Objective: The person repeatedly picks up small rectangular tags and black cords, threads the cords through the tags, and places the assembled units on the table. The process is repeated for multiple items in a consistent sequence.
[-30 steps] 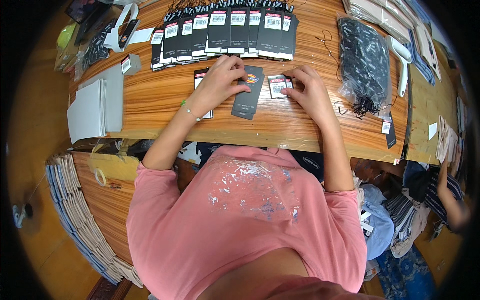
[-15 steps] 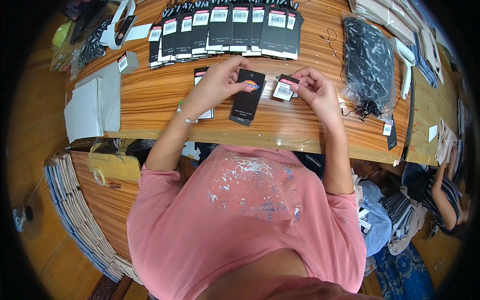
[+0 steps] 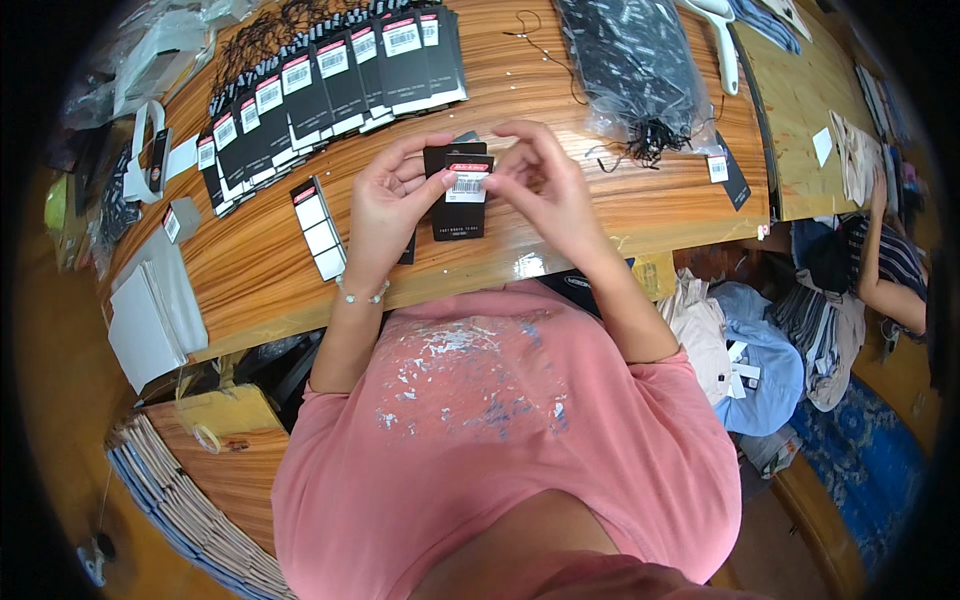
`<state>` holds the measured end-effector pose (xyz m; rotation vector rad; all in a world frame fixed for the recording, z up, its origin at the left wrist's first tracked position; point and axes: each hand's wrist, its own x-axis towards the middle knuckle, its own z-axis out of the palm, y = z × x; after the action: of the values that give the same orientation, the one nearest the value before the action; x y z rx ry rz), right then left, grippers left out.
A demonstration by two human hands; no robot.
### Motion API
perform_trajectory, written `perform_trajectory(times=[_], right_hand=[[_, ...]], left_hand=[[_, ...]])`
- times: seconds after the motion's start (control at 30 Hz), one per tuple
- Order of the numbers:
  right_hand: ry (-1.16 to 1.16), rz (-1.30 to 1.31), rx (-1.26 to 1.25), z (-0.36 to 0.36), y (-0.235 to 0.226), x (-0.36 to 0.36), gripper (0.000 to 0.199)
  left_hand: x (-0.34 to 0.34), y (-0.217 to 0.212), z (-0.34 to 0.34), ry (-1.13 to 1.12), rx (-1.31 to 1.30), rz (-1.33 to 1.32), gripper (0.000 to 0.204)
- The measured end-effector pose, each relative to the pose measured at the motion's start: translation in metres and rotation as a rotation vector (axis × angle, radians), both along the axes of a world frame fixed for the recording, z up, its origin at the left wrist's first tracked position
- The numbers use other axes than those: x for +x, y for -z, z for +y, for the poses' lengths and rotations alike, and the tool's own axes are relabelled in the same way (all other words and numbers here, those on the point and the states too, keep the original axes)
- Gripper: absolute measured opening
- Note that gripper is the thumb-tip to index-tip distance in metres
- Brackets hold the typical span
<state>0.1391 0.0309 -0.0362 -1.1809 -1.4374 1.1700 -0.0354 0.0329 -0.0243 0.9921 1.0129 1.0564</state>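
Note:
Just over the table's near edge, my left hand (image 3: 385,205) pinches a black hang tag (image 3: 458,222) between thumb and fingers. A white barcode label (image 3: 467,190) with a red top band lies against the tag's upper part. My right hand (image 3: 550,195) closes thumb and forefinger at the label's right edge. Behind these, the top of another dark tag (image 3: 436,158) shows by my left fingers. Left of my left hand, a black card with white label panels (image 3: 320,236) lies on the table. Whether the label is stuck to the tag I cannot tell.
A fanned row of black hang tags with barcodes (image 3: 330,88) spreads across the table's far left. A clear bag of black cords (image 3: 640,75) lies far right, with a white-handled tool (image 3: 725,45) beyond. White paper (image 3: 145,320) sits left. Another person's arm (image 3: 885,280) appears right.
My hands have come together, bringing the barcode label from the right against the black tag. The tag's printed front no longer shows. The whole view has turned, shifting the table items left.

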Motion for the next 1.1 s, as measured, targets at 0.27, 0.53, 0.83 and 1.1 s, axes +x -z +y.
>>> perform_trajectory(times=[0.27,0.53,0.83,1.1], right_hand=[[0.198,-0.897,0.295,-0.016,0.015,0.095,0.008],[0.113,-0.681,0.350,-0.031,0.011,0.070,0.007],[-0.026,-0.522,0.375,-0.041,-0.001,0.048,0.009],[-0.126,-0.431,0.328,-0.046,0.004,0.050,0.014]], left_hand=[[0.017,0.003,0.000,0.090,-0.014,-0.018,0.028],[0.014,0.014,-0.002,0.307,-0.186,-0.143,0.019],[0.032,0.015,-0.012,0.516,-0.418,-0.323,0.027],[0.035,0.018,-0.011,0.573,-0.353,-0.188,0.017]])
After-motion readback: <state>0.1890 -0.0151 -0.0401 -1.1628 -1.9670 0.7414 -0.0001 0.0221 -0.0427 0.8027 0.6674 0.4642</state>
